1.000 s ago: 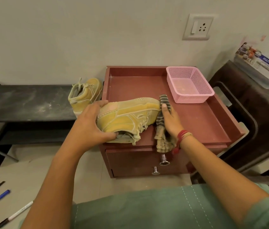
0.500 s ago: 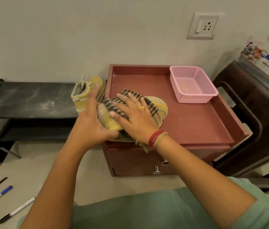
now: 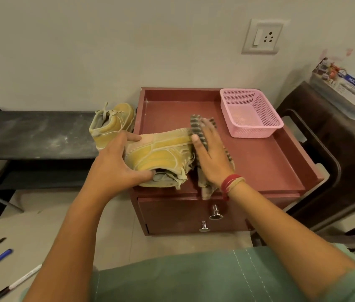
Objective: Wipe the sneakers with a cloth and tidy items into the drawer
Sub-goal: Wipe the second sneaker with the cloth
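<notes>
The wiping step is judged to be in hand: a sneaker [image 3: 161, 153] is laid on its side at the table's [image 3: 259, 162] 7 o'clock corner. Its heel is gripped by the left hand [image 3: 115, 168], and the cloth [image 3: 196, 125] is pressed against its toe by the flat, straight-fingered right hand [image 3: 211, 158], with nothing pinched. A firm stroke along the upper is probably called for next, then the second sneaker [image 3: 113, 125] at 10 o'clock is to be wiped; the drawer [image 3: 172, 214] is seen closed.

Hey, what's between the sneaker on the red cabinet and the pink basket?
In the head view, the striped cloth under the right hand sits at the toe of the sneaker; past it, only bare cabinet top up to the pink basket.
</notes>
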### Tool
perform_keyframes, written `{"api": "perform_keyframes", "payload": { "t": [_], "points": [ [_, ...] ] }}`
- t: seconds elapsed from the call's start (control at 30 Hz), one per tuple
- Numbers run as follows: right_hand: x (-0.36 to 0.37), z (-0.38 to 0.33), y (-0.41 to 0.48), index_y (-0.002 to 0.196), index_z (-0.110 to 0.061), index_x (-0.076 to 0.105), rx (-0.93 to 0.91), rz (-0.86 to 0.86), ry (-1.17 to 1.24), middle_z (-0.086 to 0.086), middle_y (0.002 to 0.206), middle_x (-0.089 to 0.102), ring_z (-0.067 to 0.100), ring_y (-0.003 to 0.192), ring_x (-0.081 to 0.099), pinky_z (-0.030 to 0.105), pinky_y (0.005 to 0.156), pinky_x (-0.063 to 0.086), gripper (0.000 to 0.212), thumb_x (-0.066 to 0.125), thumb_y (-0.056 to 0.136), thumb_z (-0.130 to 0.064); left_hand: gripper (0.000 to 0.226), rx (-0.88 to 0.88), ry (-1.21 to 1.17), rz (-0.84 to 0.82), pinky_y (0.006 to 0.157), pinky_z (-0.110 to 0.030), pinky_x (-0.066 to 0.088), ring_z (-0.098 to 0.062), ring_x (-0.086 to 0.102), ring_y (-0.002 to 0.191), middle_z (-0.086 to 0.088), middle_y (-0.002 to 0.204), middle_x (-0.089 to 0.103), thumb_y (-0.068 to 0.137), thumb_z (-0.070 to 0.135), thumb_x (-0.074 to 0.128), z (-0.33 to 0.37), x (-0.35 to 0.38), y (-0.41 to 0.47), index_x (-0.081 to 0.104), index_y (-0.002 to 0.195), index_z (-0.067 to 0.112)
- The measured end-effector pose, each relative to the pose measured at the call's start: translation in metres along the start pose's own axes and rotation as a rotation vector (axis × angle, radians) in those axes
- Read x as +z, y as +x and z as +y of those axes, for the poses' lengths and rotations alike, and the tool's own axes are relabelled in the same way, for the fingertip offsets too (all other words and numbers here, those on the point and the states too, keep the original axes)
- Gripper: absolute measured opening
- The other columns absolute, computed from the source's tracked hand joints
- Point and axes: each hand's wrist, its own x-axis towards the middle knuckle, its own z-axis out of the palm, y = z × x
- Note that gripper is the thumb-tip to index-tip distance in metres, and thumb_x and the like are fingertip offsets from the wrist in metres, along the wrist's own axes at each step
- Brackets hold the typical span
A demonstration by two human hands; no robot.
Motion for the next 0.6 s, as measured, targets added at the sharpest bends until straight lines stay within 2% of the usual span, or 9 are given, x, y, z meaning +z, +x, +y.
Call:
{"api": "perform_keyframes", "payload": {
  "t": [0.07,0.1,0.2,0.23,0.3,0.4,0.47,0.53,0.6],
  "points": [
    [0.009,0.010,-0.002,0.139,-0.050,0.011,-0.024,-0.072,-0.075,-0.010,0.158,0.006,0.013,0.145,-0.004,0.043,0.115,0.004,0.047,0.024,0.094,-0.058,0.072,0.002,-0.013,0.004,0.068,-0.024,0.046,-0.002,0.052,0.088,0.023,0.101,0.050,0.052,0.044,0.081,-0.001,0.000,0.000,0.049,0.116,0.036],
    [0.010,0.016,0.001,0.141,-0.049,0.011,0.038,-0.073,-0.054,-0.009,0.159,0.004,0.017,0.146,-0.005,0.045,0.115,0.003,0.049,0.026,0.095,-0.057,0.074,0.006,-0.020,0.010,0.069,-0.018,0.043,-0.001,0.051,0.091,0.022,0.104,0.050,0.048,0.049,0.075,-0.001,0.000,0.001,0.051,0.117,0.036],
    [0.002,0.029,0.009,0.149,-0.030,0.017,0.287,-0.002,0.094,0.003,0.159,0.009,0.022,0.146,0.005,0.046,0.118,0.006,0.060,0.027,0.095,-0.056,0.082,0.022,-0.037,0.036,0.079,-0.007,0.032,0.005,0.040,0.108,0.021,0.124,0.043,0.043,0.059,0.063,-0.003,0.000,0.003,0.054,0.121,0.034],
    [0.001,0.027,0.006,0.150,-0.028,0.015,0.277,0.009,0.062,0.004,0.159,0.008,0.021,0.146,0.005,0.041,0.118,0.006,0.061,0.027,0.096,-0.055,0.083,0.029,-0.037,0.037,0.083,-0.008,0.030,0.007,0.037,0.112,0.022,0.127,0.040,0.043,0.059,0.062,-0.003,0.000,0.003,0.055,0.121,0.033],
    [0.002,0.015,-0.002,0.149,-0.033,0.012,0.093,-0.012,-0.014,-0.003,0.159,0.004,0.014,0.146,0.001,0.034,0.114,0.005,0.056,0.028,0.098,-0.050,0.084,0.029,-0.039,0.032,0.085,-0.011,0.032,0.009,0.039,0.110,0.021,0.127,0.041,0.043,0.059,0.062,-0.004,-0.001,0.003,0.055,0.123,0.033],
    [0.011,0.012,-0.009,0.146,-0.042,0.010,-0.060,-0.113,-0.099,-0.012,0.158,0.002,0.011,0.145,-0.007,0.037,0.116,0.002,0.052,0.027,0.097,-0.051,0.085,0.019,-0.060,0.028,0.079,-0.008,0.036,0.018,0.043,0.099,0.020,0.121,0.048,0.044,0.058,0.062,-0.005,-0.001,0.005,0.056,0.125,0.033],
    [0.009,0.022,-0.003,0.148,-0.033,0.012,0.081,-0.063,-0.023,-0.005,0.159,0.007,0.016,0.146,0.001,0.041,0.119,0.007,0.054,0.029,0.098,-0.048,0.084,0.026,-0.065,0.033,0.081,-0.010,0.038,0.017,0.044,0.100,0.021,0.121,0.048,0.045,0.058,0.063,-0.006,-0.002,0.006,0.056,0.126,0.034],
    [0.003,0.029,0.006,0.148,-0.021,0.022,0.256,-0.016,0.128,0.004,0.155,0.021,0.019,0.144,0.017,0.040,0.118,0.016,0.054,0.033,0.099,-0.041,0.084,0.030,-0.074,0.036,0.081,-0.006,0.034,0.017,0.043,0.101,0.023,0.120,0.048,0.046,0.059,0.062,-0.006,-0.003,0.006,0.056,0.126,0.035],
    [0.001,0.025,0.009,0.143,-0.016,0.033,0.278,0.053,0.194,0.008,0.149,0.034,0.020,0.138,0.029,0.036,0.115,0.021,0.053,0.035,0.098,-0.044,0.083,0.040,-0.080,0.030,0.084,-0.010,0.037,0.022,0.041,0.101,0.024,0.120,0.046,0.047,0.059,0.063,-0.007,-0.004,0.006,0.055,0.126,0.036]
  ]
}}
